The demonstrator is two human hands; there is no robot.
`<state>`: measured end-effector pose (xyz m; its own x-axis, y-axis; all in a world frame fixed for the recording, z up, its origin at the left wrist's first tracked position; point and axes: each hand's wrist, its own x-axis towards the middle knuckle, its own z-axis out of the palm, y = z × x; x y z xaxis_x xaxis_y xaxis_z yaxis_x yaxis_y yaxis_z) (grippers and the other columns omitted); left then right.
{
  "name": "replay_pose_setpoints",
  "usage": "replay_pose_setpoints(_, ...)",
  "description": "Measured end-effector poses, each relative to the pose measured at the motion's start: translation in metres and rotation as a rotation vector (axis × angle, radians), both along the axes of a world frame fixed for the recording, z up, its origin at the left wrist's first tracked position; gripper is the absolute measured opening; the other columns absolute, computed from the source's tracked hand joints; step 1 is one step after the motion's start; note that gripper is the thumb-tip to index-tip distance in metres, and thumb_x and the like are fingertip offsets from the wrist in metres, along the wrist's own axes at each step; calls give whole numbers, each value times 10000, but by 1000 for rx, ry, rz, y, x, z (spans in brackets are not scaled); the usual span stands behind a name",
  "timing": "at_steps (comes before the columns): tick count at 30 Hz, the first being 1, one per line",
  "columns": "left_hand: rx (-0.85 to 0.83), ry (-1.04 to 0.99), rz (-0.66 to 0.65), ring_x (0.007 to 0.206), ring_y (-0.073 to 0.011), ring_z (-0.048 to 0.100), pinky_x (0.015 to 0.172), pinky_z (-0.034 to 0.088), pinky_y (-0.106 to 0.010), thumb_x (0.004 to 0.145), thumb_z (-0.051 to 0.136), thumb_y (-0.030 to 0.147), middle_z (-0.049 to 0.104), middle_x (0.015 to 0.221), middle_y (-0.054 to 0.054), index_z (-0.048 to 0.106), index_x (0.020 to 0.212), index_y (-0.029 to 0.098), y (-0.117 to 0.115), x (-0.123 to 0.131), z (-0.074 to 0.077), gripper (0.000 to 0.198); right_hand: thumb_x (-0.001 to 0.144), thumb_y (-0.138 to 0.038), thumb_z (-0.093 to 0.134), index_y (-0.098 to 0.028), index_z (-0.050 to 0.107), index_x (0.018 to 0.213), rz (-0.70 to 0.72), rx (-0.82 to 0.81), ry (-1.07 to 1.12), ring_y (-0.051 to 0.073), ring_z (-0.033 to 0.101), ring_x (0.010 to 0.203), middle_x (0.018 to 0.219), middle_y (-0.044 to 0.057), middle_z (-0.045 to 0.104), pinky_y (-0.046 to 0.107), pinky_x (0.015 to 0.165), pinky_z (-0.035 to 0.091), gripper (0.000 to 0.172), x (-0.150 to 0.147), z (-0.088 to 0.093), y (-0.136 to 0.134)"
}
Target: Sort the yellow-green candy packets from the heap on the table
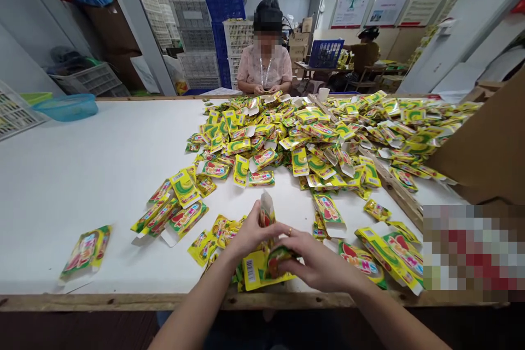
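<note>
My left hand (251, 231) is closed around a small candy box (267, 209), its white end flap standing up. Right beside it, my right hand (309, 257) pinches a small candy packet (280, 258), green and red and partly covered by the fingers. The two hands touch or overlap near the box's lower part. Beneath them a yellow box (256, 270) lies near the table's front edge. Loose yellow packets (219, 235) are spread left of my left wrist. To the right of my right hand lie more boxes (361, 262) with watermelon pictures.
A large heap of boxes and packets (283, 131) covers the table's far middle and right. A wooden strip (394, 188) runs through it. A cardboard carton (484, 147) stands at right. One box (87, 251) lies far left. A person (264, 65) sits opposite.
</note>
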<state>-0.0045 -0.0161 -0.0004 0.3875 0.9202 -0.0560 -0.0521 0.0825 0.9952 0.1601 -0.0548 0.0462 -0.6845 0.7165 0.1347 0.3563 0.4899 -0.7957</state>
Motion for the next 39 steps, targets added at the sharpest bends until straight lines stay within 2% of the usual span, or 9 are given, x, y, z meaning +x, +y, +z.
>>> replay_pose_setpoints(3, 97, 167, 34, 684, -132, 547, 619, 431, -243, 589, 708, 512, 556, 764, 37, 386, 959, 207, -2, -1, 5, 578, 804, -138, 562, -203, 661, 879, -24, -81, 77, 191, 600, 1005, 982, 50, 649, 305, 858, 500, 141, 19, 13, 4)
replay_pose_setpoints(7, 340, 664, 302, 638, -180, 577, 573, 407, -268, 632, 668, 471, 567, 697, 31, 375, 949, 225, -3, 2, 7, 497, 824, -270, 571, -196, 624, 928, -466, -65, 461, 175, 658, 783, 844, 39, 679, 305, 714, 549, 138, 23, 14, 19)
replay_pose_setpoints(12, 543, 843, 410, 621, -209, 623, 524, 407, -269, 667, 619, 483, 604, 706, 11, 364, 941, 231, -4, 4, 3, 451, 804, -231, 574, -200, 613, 934, -738, 375, 387, 182, 623, 810, 866, 50, 654, 312, 726, 519, 139, -11, 2, 27)
replay_pose_setpoints(15, 623, 904, 482, 634, -219, 637, 518, 421, -275, 699, 584, 462, 617, 714, -3, 364, 935, 225, -3, 2, 0, 400, 798, -164, 535, -200, 631, 917, -621, 492, 162, 173, 608, 795, 854, 54, 648, 284, 705, 494, 157, -16, 4, 28)
replay_pose_setpoints(20, 802, 1011, 395, 668, -234, 641, 539, 448, -296, 646, 604, 338, 628, 733, -21, 382, 931, 219, -3, 2, -6, 381, 704, -145, 582, -184, 628, 750, -516, 199, -64, 125, 548, 557, 619, -13, 617, 227, 520, 423, 75, -5, 12, 34)
replay_pose_setpoints(26, 746, 913, 417, 655, -228, 650, 513, 443, -286, 671, 589, 400, 638, 737, -12, 361, 973, 224, -5, 5, -7, 417, 729, -294, 610, -186, 640, 832, -535, 21, 219, 137, 587, 618, 769, 18, 650, 246, 541, 465, 153, -8, -5, 42)
replay_pose_setpoints(29, 696, 836, 433, 642, -228, 653, 507, 441, -284, 696, 566, 468, 640, 733, -9, 349, 980, 227, -6, 6, -5, 431, 717, -319, 657, -210, 640, 956, -673, 166, 294, 164, 610, 677, 776, 18, 663, 298, 644, 488, 263, -14, -12, 41)
replay_pose_setpoints(34, 626, 794, 455, 639, -232, 654, 511, 440, -288, 685, 561, 456, 633, 738, -9, 337, 966, 228, -7, 6, -3, 425, 739, -349, 668, -232, 659, 674, -815, 591, 185, 256, 592, 910, 647, 20, 664, 410, 826, 396, 134, -24, -20, 35)
replay_pose_setpoints(39, 566, 794, 439, 663, -235, 650, 543, 447, -300, 706, 544, 460, 627, 750, -12, 348, 962, 228, -7, 6, -6, 397, 767, -308, 628, -261, 685, 761, -619, 410, -101, 285, 515, 1084, 840, 26, 696, 531, 946, 260, 75, -31, -19, 25)
